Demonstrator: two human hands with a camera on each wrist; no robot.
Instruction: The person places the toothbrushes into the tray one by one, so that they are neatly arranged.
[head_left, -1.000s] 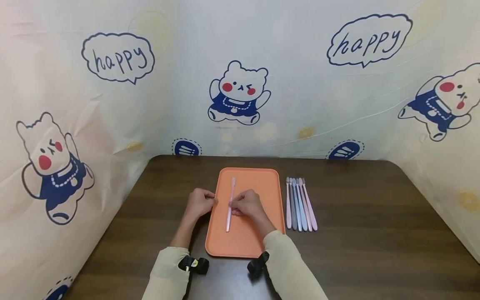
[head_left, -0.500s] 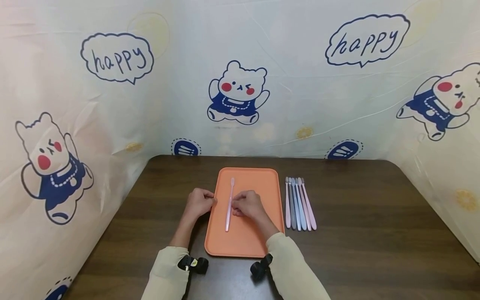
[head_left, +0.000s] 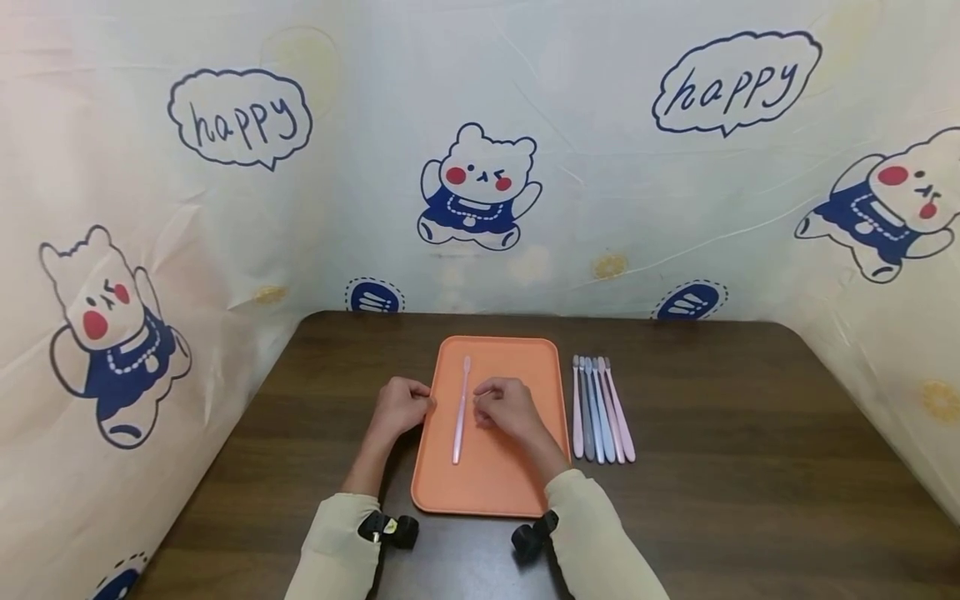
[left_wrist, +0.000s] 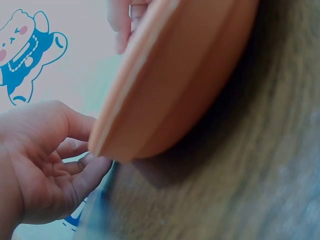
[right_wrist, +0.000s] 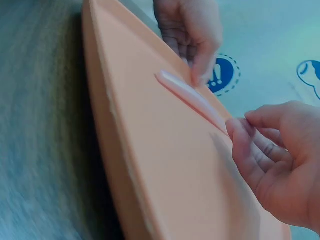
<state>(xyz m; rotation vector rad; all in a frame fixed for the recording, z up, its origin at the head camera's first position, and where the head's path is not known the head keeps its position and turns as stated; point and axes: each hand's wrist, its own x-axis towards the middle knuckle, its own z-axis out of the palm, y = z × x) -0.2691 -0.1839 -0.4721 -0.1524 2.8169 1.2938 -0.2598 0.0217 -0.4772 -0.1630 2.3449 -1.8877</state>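
Note:
A pink toothbrush (head_left: 459,421) lies lengthwise on the left half of an orange tray (head_left: 506,479). My left hand (head_left: 401,406) pinches the tray's left rim; the left wrist view shows thumb and fingertips at the tray edge (left_wrist: 112,120). Just right of the toothbrush, my right hand (head_left: 510,406) hovers over the tray with loosely bent fingers and nothing in them. In the right wrist view its fingertips overlap the far part of the toothbrush (right_wrist: 192,100), hiding the head end.
Several toothbrushes (head_left: 597,417) in pink, grey and blue lie side by side on the dark wood table (head_left: 750,433), right of the tray. A printed curtain (head_left: 600,192) stands behind and along both sides. Small black cameras (head_left: 397,531) sit at both wrists.
My right hand has let go of the toothbrush and moved a little to the right. The toothbrush stays in place on the tray, and my left hand keeps to the rim.

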